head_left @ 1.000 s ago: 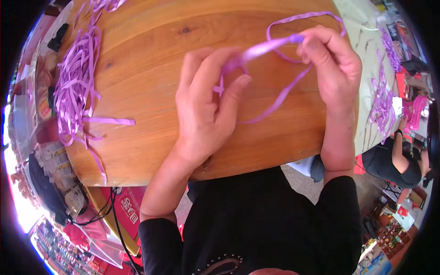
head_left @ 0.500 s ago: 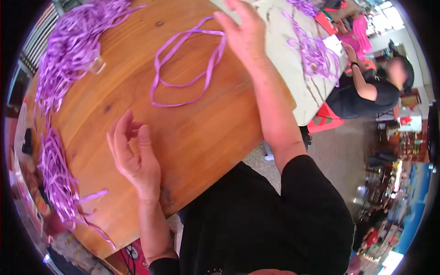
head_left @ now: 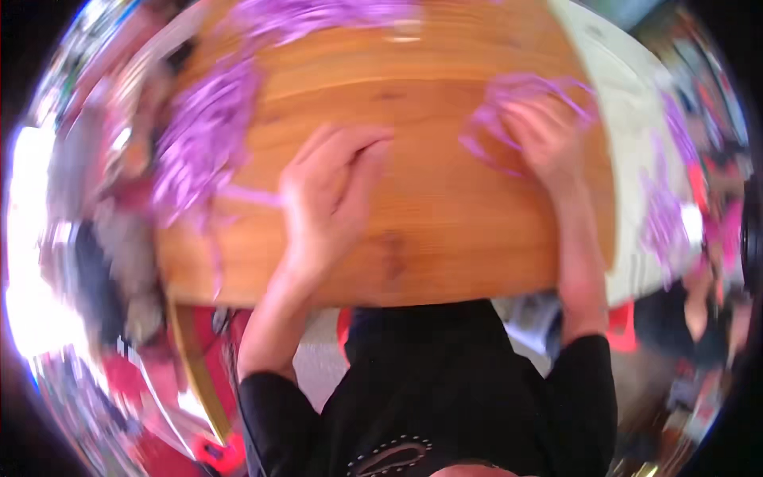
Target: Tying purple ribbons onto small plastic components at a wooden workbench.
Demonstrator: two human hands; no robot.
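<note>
A loose loop of thin purple ribbon (head_left: 486, 149) lies toward the right of the wooden tabletop (head_left: 445, 215). My right hand (head_left: 547, 135) is over this loop, its fingers bent together on the ribbon; blur hides the fingertips. Ribbon strands curve out on both sides of that hand. Nearer the middle, my left hand (head_left: 330, 183) hovers with fingers stretched to the right and the thumb below them, nothing visible between. A heap of purple ribbon (head_left: 208, 131) sits at the left, one strand reaching the left wrist area.
More purple ribbon (head_left: 326, 16) spreads along the far edge, beside a small clear object (head_left: 405, 30). A white table (head_left: 628, 159) adjoins on the right, with further ribbon (head_left: 664, 211) on it. A person in dark clothes (head_left: 675, 318) sits beyond it. A red stool (head_left: 622, 326) shows below.
The view has swung round to the left and is blurred. My right hand has come down from beyond the ribbon loop onto it. My left hand's fingers and thumb have drawn nearer together.
</note>
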